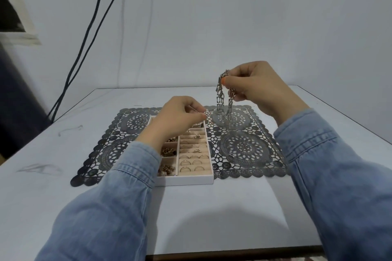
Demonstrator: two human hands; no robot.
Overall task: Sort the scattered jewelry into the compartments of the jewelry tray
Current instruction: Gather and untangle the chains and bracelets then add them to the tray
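Overhead, right hand [253, 87] pinches a chain [222, 95] (dangling over bare placemat [244, 146]); left hand [176, 118] clenched above tray [186, 179].

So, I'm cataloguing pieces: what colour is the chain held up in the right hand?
Silver-grey metal chain, hanging from the right hand; head view.

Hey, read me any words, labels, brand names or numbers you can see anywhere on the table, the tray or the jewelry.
None: no readable text shows anywhere.
The tray has plain white walls.
The lace mat carries only a pattern.
The table shows faint scribbles at the left, not legible as letters.
The chain in the right hand is too fine to show any stamp.
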